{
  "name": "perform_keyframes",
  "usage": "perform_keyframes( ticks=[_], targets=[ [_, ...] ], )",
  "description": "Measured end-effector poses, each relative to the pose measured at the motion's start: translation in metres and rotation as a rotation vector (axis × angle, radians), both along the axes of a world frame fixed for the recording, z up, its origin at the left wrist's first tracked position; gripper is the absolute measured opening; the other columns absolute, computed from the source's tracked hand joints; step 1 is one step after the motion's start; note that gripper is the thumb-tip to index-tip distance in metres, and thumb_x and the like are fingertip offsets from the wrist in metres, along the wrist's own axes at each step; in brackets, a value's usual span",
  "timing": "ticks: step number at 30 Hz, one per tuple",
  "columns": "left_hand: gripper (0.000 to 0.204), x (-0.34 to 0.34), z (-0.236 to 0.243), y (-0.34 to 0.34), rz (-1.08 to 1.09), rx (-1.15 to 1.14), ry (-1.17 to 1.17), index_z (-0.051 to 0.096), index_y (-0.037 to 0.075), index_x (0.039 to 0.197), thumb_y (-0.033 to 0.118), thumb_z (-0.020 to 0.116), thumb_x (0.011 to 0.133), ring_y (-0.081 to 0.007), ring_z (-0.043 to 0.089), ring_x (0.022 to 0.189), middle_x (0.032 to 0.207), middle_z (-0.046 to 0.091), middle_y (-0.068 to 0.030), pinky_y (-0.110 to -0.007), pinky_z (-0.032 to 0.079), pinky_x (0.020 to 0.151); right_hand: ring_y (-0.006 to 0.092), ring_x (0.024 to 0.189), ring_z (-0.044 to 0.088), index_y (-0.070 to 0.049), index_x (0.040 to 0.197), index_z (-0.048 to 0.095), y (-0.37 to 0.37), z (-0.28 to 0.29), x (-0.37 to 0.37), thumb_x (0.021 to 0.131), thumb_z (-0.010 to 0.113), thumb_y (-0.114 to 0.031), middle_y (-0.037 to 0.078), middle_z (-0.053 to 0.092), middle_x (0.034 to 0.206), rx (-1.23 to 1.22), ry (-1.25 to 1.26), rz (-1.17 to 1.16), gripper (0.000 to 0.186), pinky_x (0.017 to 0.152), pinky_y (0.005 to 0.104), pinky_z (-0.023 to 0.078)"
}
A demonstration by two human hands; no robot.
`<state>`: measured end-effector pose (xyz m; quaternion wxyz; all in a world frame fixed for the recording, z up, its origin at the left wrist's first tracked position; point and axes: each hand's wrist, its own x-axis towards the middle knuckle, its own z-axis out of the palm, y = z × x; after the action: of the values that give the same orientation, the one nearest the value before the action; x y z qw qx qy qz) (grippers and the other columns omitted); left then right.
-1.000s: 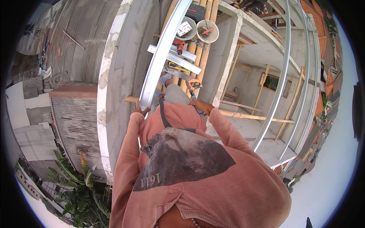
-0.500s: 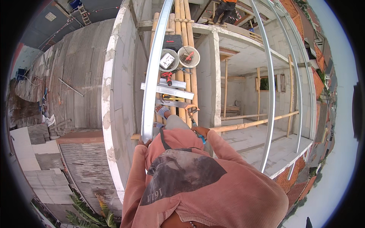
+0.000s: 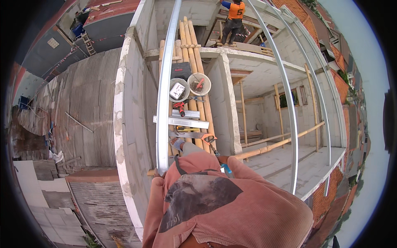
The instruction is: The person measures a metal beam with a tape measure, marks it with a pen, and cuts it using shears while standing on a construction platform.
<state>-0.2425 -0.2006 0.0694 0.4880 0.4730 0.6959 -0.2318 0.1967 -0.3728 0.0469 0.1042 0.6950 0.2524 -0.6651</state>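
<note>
Long metal channel (image 3: 164, 95), the pale, bright-sided length running along the left edge of the bamboo platform (image 3: 201, 108). Its near end meets the left hand (image 3: 161, 175), of which only a sliver shows beyond the sleeve; whether the fingers grip cannot be told. The right hand (image 3: 223, 159), partly covered by its sleeve, appears closed around a blue-handled tool (image 3: 225, 168) off the platform's near right corner.

Chief hazard, as judged: the channel is long and apparently held at one end only, so a slight turn of the wrist could swing its far end widely. Its edges, probably sharp, could cut a bare palm if it slid.

Beneath it pass two short channel offcuts (image 3: 188, 123); a sideways drag could shift them against the cordless drill (image 3: 179, 108). The handsaw (image 3: 186, 134) lies across the near end, close to the foot (image 3: 178, 143), its orange handle at the right edge; a misstep could meet the blade or knock it over.

Farther out, the white bucket (image 3: 204, 89) stands at the right edge beside the grey bucket (image 3: 170, 89); a bump could tip it off. The round poles could also roll underfoot if poorly lashed.
</note>
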Motion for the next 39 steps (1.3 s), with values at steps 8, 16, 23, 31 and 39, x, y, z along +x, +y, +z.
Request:
perform_keyframes(
  ticks=[8, 16, 23, 31, 39],
  targets=[
    [0.122, -0.01, -0.001, -0.02, -0.005, 0.012, 0.039, 0.007, 0.013, 0.159, 0.06, 0.078, 0.073, -0.0383, 0.027, 0.147, 0.159, 0.028, -0.0242, -0.043, 0.031, 0.118, 0.0375, 0.115, 0.062, -0.016, 0.131, 0.061, 0.02, 0.006, -0.007, 0.09, 0.05, -0.057, 0.02, 0.064, 0.127, 0.227, 0.031, 0.252, 0.059, 0.096, 0.0469, 0.047],
    [0.123, 0.005, -0.009, -0.03, -0.039, 0.003, 0.015, 0.005, 0.014, 0.16, 0.061, 0.079, 0.072, -0.0378, 0.027, 0.148, 0.159, 0.028, -0.024, -0.042, 0.031, 0.118, 0.039, 0.114, 0.064, -0.01, 0.13, 0.06, 0.016, 0.004, 0.009, 0.088, 0.057, -0.049, 0.023, 0.064, 0.126, 0.291, -0.098, 0.532, 0.057, 0.095, 0.0461, 0.05],
    [0.125, -0.006, -0.016, -0.039, -0.015, 0.016, 0.045, 0.004, 0.014, 0.16, 0.061, 0.079, 0.072, -0.0373, 0.027, 0.148, 0.159, 0.029, -0.0238, -0.042, 0.031, 0.118, 0.0352, 0.117, 0.063, 0.001, 0.129, 0.058, 0.088, 0.096, -0.005, 0.079, 0.067, -0.037, 0.023, 0.063, 0.128, 0.001, -0.405, -0.015, 0.063, 0.099, 0.0439, 0.05],
    [0.127, 0.008, -0.032, -0.04, 0.158, 0.062, -0.018, 0.001, 0.025, 0.16, 0.065, 0.079, 0.068, -0.0417, 0.018, 0.15, 0.164, 0.014, -0.0211, -0.053, 0.024, 0.12, 0.0412, 0.125, 0.055, 0.0, 0.143, 0.043, 0.195, 0.121, -0.037, 0.073, 0.064, -0.043, 0.026, 0.051, 0.138, 0.389, -0.334, 0.183, 0.085, 0.106, 0.0458, 0.044],
    [0.124, 0.05, 0.018, -0.016, 0.045, 0.111, 0.151, 0.006, 0.029, 0.16, 0.067, 0.079, 0.067, -0.0303, 0.021, 0.15, 0.162, 0.022, -0.0097, -0.057, 0.016, 0.12, 0.036, 0.106, 0.064, 0.014, 0.129, 0.05, 0.261, 0.116, -0.08, 0.07, 0.065, -0.047, 0.029, 0.065, 0.112, 0.274, 0.052, 0.506, 0.086, 0.092, 0.0377, 0.047]
  ],
)
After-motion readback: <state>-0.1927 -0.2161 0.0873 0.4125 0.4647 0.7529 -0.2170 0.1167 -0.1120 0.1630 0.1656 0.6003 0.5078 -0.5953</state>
